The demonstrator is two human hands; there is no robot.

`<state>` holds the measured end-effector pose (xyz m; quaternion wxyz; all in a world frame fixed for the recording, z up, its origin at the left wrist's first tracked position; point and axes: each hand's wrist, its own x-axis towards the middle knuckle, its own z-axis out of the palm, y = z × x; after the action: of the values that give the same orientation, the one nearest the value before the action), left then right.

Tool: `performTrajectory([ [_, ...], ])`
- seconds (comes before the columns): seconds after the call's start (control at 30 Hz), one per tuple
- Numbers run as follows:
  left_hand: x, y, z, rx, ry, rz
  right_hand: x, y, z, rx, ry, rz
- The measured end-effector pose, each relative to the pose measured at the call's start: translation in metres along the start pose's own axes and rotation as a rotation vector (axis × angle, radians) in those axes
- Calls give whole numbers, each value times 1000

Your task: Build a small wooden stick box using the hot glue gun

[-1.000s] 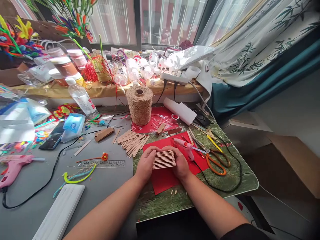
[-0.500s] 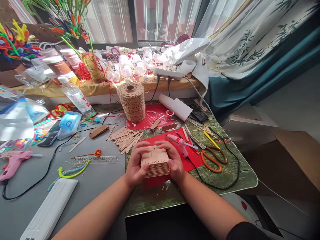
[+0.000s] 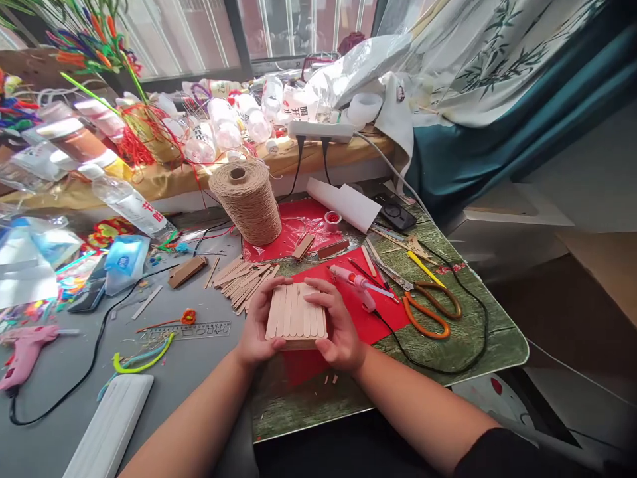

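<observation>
Between my two hands is a square box built of wooden craft sticks (image 3: 297,313), its top of side-by-side sticks tilted toward me. My left hand (image 3: 259,326) wraps its left side, thumb at the near lower edge. On the right side, my right hand (image 3: 339,325) grips it with fingers over the top edge and thumb at the near corner. Beneath lies a red sheet (image 3: 308,368), partly hidden by box and hands. A pink glue gun (image 3: 354,282) rests on the sheet just beyond my right hand. Loose craft sticks (image 3: 243,282) are heaped past my left hand.
Orange-handled scissors (image 3: 430,309) and a black cable lie to the right. A twine spool (image 3: 247,202) stands at the back, near a white paper roll (image 3: 348,204). At left are a second pink glue gun (image 3: 30,352), a clear ruler (image 3: 206,329) and a white long case (image 3: 112,421).
The stick box has tipped so that more of its top and less of its layered side shows. Both hands still hold it. The camera view has shifted slightly.
</observation>
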<state>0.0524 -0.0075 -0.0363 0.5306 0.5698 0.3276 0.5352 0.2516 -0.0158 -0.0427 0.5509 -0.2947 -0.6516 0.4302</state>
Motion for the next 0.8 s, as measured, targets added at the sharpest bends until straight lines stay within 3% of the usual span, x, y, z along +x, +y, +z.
performTrajectory([
  [0.2, 2, -2, 2, 22, 42, 3, -1, 11, -2, -49, -25, -43],
  [0.5, 5, -10, -3, -69, 62, -39, 2, 13, 4, -42, -10, 17],
  [0.67, 5, -11, 2, -184, 177, -131, 2, 15, 9, -67, -23, 11],
  [0.8, -5, -10, 7, -192, 212, -218, 1, 23, 13, -133, 22, 90],
])
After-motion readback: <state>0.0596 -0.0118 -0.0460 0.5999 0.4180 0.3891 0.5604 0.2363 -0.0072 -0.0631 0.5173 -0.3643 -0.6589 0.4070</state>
